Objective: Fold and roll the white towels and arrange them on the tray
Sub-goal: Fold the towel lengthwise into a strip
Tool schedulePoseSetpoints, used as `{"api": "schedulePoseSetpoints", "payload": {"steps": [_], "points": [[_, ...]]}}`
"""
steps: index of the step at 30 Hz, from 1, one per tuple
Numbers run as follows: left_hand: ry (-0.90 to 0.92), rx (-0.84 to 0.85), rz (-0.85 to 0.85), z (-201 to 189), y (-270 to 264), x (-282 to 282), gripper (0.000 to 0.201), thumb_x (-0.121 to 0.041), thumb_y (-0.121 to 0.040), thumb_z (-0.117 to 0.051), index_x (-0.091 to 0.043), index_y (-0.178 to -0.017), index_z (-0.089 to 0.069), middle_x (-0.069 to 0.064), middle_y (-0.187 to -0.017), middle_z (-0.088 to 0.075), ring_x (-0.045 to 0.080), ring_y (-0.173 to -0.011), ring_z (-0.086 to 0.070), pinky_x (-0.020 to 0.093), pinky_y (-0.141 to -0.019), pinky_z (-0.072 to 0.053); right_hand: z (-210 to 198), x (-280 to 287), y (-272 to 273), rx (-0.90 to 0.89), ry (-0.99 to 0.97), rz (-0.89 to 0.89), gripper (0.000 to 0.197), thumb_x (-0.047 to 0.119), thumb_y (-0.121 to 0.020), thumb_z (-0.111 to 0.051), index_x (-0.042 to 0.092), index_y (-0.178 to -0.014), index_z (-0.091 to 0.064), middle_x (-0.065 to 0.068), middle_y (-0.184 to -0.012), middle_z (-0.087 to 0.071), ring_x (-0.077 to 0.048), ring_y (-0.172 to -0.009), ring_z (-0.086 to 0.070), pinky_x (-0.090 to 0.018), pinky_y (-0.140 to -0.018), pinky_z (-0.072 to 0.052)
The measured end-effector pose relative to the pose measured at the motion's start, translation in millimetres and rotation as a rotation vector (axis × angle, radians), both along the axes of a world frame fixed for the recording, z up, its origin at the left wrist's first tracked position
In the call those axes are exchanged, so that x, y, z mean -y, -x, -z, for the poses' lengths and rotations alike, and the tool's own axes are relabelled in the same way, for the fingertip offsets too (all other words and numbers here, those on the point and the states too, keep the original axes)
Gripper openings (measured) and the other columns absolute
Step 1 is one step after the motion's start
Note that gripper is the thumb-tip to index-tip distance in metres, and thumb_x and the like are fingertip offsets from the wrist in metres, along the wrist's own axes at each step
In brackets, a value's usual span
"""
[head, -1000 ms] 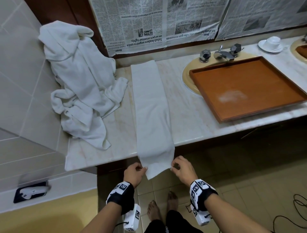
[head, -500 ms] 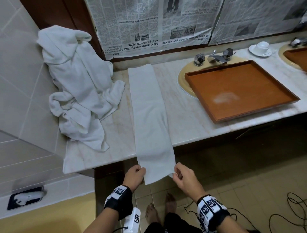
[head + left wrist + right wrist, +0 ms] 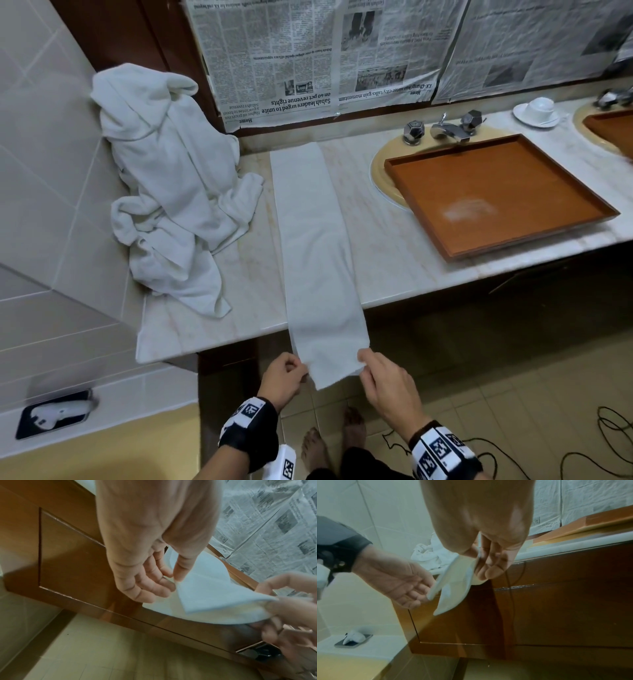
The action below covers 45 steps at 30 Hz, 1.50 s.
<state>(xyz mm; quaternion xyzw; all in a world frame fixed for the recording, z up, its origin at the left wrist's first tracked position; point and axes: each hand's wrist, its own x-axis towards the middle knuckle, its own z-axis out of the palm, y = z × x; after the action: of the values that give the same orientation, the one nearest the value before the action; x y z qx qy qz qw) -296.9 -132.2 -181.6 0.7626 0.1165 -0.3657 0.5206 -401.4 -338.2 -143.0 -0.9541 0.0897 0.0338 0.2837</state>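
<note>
A white towel (image 3: 315, 240), folded into a long narrow strip, lies across the marble counter (image 3: 387, 260) with its near end hanging over the front edge. My left hand (image 3: 286, 375) pinches the left corner of that hanging end (image 3: 202, 588) between thumb and fingers. My right hand (image 3: 383, 377) pinches the right corner (image 3: 462, 573). A heap of crumpled white towels (image 3: 164, 192) sits at the counter's left end against the tiled wall. The empty brown wooden tray (image 3: 493, 195) rests over the sink at the right.
A chrome tap (image 3: 445, 130) stands behind the tray, a white cup and saucer (image 3: 537, 109) farther right. Newspaper (image 3: 325, 58) covers the wall above. A wooden cabinet front (image 3: 68, 561) is under the counter. Black cables (image 3: 599, 442) lie on the tiled floor by my bare feet.
Both hands keep hold of the towel's hanging end and have drawn slightly toward me and lower. The view has shifted left. The towel on the counter has stayed flat.
</note>
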Motion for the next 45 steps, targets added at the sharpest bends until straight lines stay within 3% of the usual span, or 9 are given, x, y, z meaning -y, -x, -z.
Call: {"api": "schedulePoseSetpoints", "payload": {"steps": [4,14,21,24,27,30,34,39,45], "points": [[0.037,-0.097,-0.094,2,-7,9,0.037,-0.035,-0.081,-0.073,-0.013,-0.104,-0.057,0.005,-0.09,-0.058,0.015,-0.067,-0.048,0.023,-0.049,-0.039,-1,-5,-3,0.088,-0.066,0.011,0.011,0.022,-0.095,-0.061,0.023,-0.107,-0.061,0.019,-0.086,-0.054,0.01,-0.067,-0.049,-0.005,-0.059,-0.039],[0.132,0.012,0.013,6,-14,7,0.028,-0.034,-0.094,-0.061,-0.008,-0.094,-0.072,0.011,-0.097,-0.076,0.022,-0.088,-0.069,0.039,-0.084,-0.054,7,2,4,-0.12,0.05,0.126,0.025,0.016,-0.095,-0.058,0.032,-0.109,-0.046,0.014,-0.095,-0.051,-0.002,-0.069,-0.051,-0.014,-0.059,-0.043],[-0.05,0.227,0.176,-2,-8,1,0.015,-0.022,-0.105,-0.041,-0.019,-0.119,-0.043,0.004,-0.112,-0.066,0.018,-0.098,-0.064,0.031,-0.087,-0.05,5,11,1,-0.178,-0.249,0.018,0.01,0.022,-0.087,-0.063,0.031,-0.084,-0.058,0.012,-0.091,-0.053,-0.009,-0.078,-0.057,-0.023,-0.071,-0.053],[-0.155,0.302,0.274,-15,-10,1,0.033,-0.02,-0.104,-0.038,-0.025,-0.135,-0.028,0.013,-0.111,-0.066,0.023,-0.09,-0.062,0.026,-0.08,-0.043,-8,20,-21,-0.019,-0.347,0.176,0.011,0.02,-0.092,-0.063,0.03,-0.086,-0.062,0.011,-0.089,-0.06,-0.005,-0.081,-0.059,-0.025,-0.073,-0.055],[-0.28,0.468,0.209,-36,-16,5,0.017,-0.025,-0.102,-0.047,-0.023,-0.119,-0.045,0.001,-0.09,-0.068,0.018,-0.081,-0.065,0.027,-0.073,-0.043,-26,35,-53,0.119,-0.462,0.431,0.01,0.016,-0.093,-0.064,0.026,-0.09,-0.066,0.01,-0.087,-0.065,-0.002,-0.081,-0.061,-0.017,-0.07,-0.05],[-0.345,0.617,0.149,-51,-32,12,0.014,-0.037,-0.098,-0.053,-0.026,-0.105,-0.048,-0.01,-0.084,-0.062,0.004,-0.076,-0.06,0.029,-0.07,-0.047,-39,57,-90,0.254,-0.668,0.741,0.008,0.015,-0.096,-0.061,0.019,-0.092,-0.067,-0.002,-0.088,-0.068,-0.013,-0.078,-0.063,-0.026,-0.071,-0.053],[-0.445,0.665,0.173,-55,-70,33,0.025,-0.047,-0.095,-0.054,-0.024,-0.104,-0.049,-0.006,-0.094,-0.055,0.016,-0.085,-0.055,0.031,-0.072,-0.041,-43,79,-153,0.356,-1.052,1.081,0.009,0.013,-0.096,-0.055,0.011,-0.093,-0.064,-0.01,-0.083,-0.062,-0.02,-0.068,-0.058,-0.029,-0.056,-0.049],[-0.556,0.575,0.204,-55,-108,46,0.021,-0.036,-0.097,-0.053,-0.019,-0.108,-0.051,0.002,-0.103,-0.061,0.023,-0.094,-0.059,0.035,-0.079,-0.048,-26,84,-207,-0.213,-0.437,0.446,0.02,0.031,-0.089,-0.069,0.012,-0.092,-0.067,-0.004,-0.087,-0.068,-0.015,-0.072,-0.061,-0.023,-0.06,-0.046],[-0.629,0.551,0.228,-59,-129,53,0.015,-0.023,-0.095,-0.05,-0.02,-0.109,-0.051,0.004,-0.109,-0.059,0.024,-0.096,-0.057,0.039,-0.084,-0.052,-29,85,-215,-0.312,-0.183,0.121,0.015,0.023,-0.089,-0.066,0.008,-0.094,-0.067,-0.004,-0.093,-0.068,-0.02,-0.087,-0.062,-0.033,-0.081,-0.052]]}}
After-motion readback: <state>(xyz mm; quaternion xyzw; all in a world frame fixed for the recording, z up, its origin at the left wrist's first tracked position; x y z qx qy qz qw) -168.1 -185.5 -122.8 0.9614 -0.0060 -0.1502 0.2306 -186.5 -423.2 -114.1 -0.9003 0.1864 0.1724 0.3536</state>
